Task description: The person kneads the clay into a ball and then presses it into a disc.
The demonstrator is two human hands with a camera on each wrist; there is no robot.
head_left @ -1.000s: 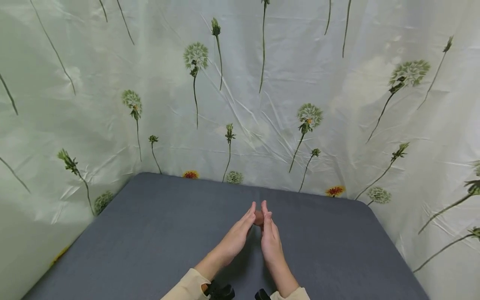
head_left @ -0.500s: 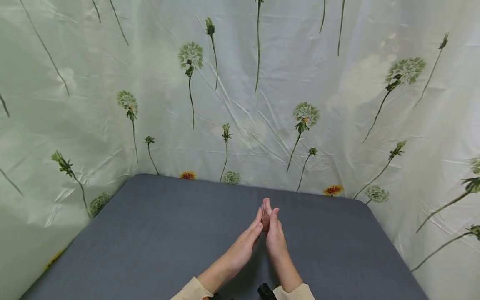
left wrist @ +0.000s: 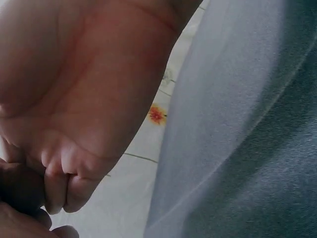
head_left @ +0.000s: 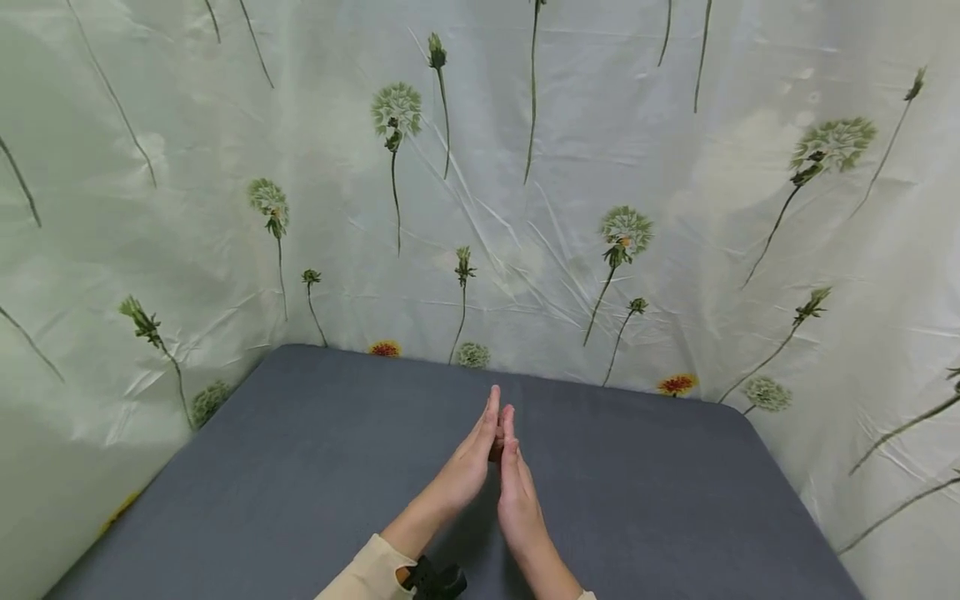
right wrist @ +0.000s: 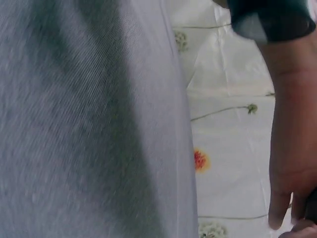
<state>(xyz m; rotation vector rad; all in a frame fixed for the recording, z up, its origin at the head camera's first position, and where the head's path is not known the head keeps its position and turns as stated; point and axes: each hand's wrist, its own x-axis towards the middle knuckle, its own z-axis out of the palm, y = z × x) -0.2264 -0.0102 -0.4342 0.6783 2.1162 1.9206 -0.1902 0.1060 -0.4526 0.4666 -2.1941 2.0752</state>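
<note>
My left hand (head_left: 459,482) and right hand (head_left: 519,504) are raised over the table, palms facing and fingers straight, nearly meeting at the tips. Between them sits a small brown ball (left wrist: 22,187), smooth and dark; in the head view only a sliver of it shows, the rest hidden by the fingers. In the left wrist view it lies against the left fingers (left wrist: 57,186), with part of the other hand below it. The left fingertips reach a little farther forward than the right ones.
A grey cloth-covered table (head_left: 337,442) with rounded far corners spreads below the hands. A pale curtain (head_left: 555,250) printed with dandelions hangs behind it and along both sides. A black wrist strap (head_left: 437,581) is on the left wrist.
The palms have slid back and forth against each other: the right fingertips led half a second ago, the left ones lead now. The brown ball, plainer a second ago, is mostly covered now.
</note>
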